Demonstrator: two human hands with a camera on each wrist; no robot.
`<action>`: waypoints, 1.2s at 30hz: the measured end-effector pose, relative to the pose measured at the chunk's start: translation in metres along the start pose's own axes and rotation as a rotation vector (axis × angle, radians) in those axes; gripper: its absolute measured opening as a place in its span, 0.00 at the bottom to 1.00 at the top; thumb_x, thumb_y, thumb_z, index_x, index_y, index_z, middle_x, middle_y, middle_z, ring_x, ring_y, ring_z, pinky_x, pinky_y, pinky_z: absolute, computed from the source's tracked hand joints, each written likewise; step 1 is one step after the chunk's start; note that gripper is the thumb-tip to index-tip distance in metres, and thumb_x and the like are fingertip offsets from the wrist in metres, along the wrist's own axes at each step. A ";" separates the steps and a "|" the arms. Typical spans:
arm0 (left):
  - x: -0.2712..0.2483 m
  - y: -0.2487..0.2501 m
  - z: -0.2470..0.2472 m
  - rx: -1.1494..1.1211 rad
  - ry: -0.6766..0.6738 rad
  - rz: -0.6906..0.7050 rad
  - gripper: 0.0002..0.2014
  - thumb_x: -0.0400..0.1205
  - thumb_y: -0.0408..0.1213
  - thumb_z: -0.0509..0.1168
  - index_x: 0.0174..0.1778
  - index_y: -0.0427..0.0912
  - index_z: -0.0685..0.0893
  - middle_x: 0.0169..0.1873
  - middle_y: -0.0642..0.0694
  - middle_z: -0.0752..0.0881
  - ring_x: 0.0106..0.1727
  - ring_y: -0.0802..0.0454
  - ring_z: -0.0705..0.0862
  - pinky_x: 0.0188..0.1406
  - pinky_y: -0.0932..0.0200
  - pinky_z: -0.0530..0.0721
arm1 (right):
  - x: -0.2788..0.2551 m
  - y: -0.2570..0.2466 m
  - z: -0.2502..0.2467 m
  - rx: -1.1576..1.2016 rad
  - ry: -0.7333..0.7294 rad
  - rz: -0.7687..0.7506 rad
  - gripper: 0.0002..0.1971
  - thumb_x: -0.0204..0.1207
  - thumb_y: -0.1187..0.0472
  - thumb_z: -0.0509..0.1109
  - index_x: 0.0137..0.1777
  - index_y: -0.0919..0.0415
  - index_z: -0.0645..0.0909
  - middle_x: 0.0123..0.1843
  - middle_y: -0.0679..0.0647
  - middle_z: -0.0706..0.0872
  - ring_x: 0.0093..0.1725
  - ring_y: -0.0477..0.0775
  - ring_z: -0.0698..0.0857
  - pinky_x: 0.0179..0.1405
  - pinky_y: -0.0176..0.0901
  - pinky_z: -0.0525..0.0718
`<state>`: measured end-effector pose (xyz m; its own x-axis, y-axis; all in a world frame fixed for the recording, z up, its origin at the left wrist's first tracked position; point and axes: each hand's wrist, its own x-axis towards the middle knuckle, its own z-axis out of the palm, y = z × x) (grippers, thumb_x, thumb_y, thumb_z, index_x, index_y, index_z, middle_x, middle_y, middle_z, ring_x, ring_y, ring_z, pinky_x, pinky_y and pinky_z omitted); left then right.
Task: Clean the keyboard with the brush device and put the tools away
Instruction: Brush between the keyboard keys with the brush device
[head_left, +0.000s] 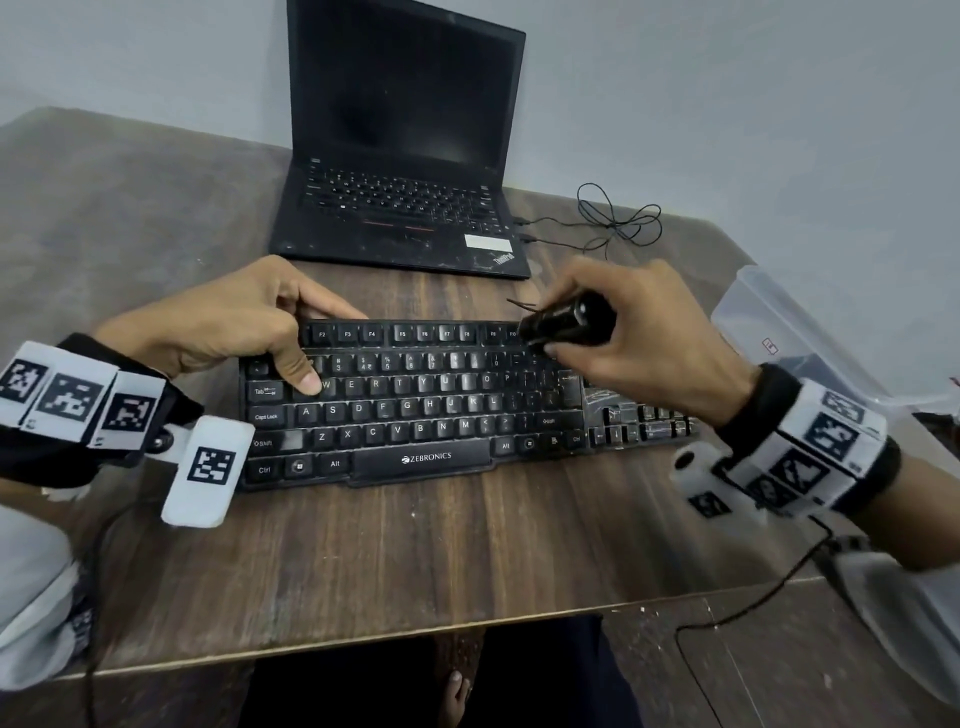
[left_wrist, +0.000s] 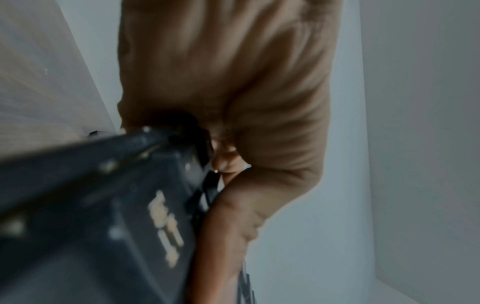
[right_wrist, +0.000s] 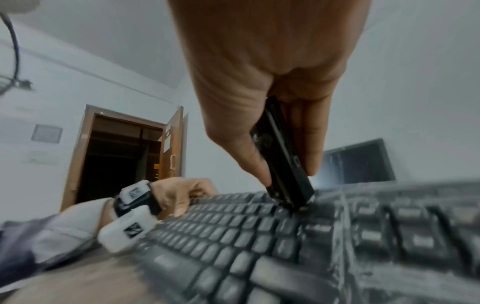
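Grey walls behind a wooden bench (head_left: 467, 561). Black keyboard (head_left: 415, 415) lies mid-frame in the head view, an open laptop (head_left: 400, 171) above it with its screen dark. Clear plastic box (head_left: 769, 322) at the right edge, a thin black cable (head_left: 618, 218) looped near the laptop's right side.

Left hand (head_left: 244, 322) grips the keyboard's upper left corner, thumb down on the keys near Q, fingers curled over the back edge.

Right hand (head_left: 649, 332) holds a small black brush device (head_left: 566, 325), pinched between thumb and fingers. In the right wrist view its lower end (right_wrist: 298, 197) touches the keys in the upper right part of the main key block.
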<state>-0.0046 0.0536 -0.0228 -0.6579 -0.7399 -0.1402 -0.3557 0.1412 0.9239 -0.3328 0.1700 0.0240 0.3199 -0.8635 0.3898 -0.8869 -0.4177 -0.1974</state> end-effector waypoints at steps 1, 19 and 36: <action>0.000 0.001 0.000 0.007 0.007 0.000 0.34 0.58 0.07 0.76 0.58 0.38 0.93 0.46 0.34 0.94 0.48 0.35 0.94 0.44 0.53 0.93 | -0.009 -0.003 0.005 0.012 -0.040 -0.009 0.16 0.70 0.62 0.86 0.55 0.52 0.88 0.43 0.36 0.89 0.40 0.26 0.84 0.42 0.19 0.80; -0.001 0.002 0.001 0.017 0.008 -0.001 0.34 0.59 0.06 0.73 0.59 0.38 0.92 0.47 0.33 0.94 0.49 0.33 0.93 0.49 0.44 0.92 | -0.043 -0.009 0.012 0.024 -0.185 -0.038 0.17 0.70 0.62 0.86 0.57 0.51 0.88 0.40 0.33 0.88 0.35 0.25 0.83 0.40 0.18 0.76; -0.001 0.003 0.002 0.026 0.021 -0.015 0.34 0.60 0.06 0.73 0.59 0.39 0.92 0.46 0.35 0.94 0.48 0.38 0.94 0.48 0.49 0.93 | -0.058 -0.005 0.012 0.118 -0.329 -0.055 0.17 0.71 0.62 0.87 0.57 0.51 0.88 0.42 0.33 0.89 0.37 0.28 0.85 0.39 0.20 0.77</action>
<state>-0.0063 0.0566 -0.0205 -0.6382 -0.7559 -0.1464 -0.3829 0.1466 0.9121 -0.3431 0.2187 -0.0083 0.4733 -0.8757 0.0954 -0.8271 -0.4790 -0.2939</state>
